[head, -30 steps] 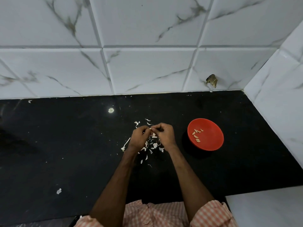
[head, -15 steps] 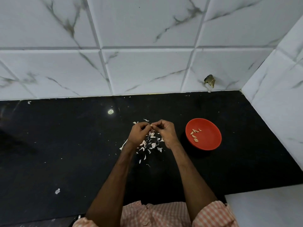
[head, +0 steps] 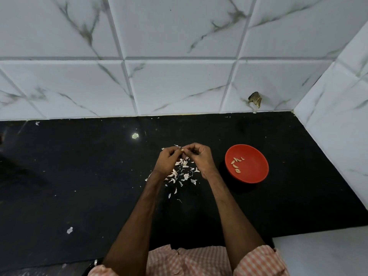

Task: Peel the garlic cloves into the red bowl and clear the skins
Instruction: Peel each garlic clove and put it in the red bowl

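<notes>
Above the skins point(head: 182, 172) on the black counter point(head: 79, 176), left hand point(head: 167, 161) and right hand point(head: 200, 157) are both pinching one garlic clove point(head: 182, 150). Peeled cloves point(head: 236, 165) are lying in the red bowl point(head: 256, 170), just right of the hands.

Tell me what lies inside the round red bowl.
The round red bowl holds a few pale peeled garlic cloves in its left half; the rest is bare. Nothing covers it, so nothing is hidden.

Left of the round red bowl point(head: 254, 170), the small pale garlic clove point(head: 182, 150) is mostly hidden between the left grip point(head: 167, 161) and right grip point(head: 201, 159), which also cover some scattered white papery skins point(head: 185, 176).
</notes>
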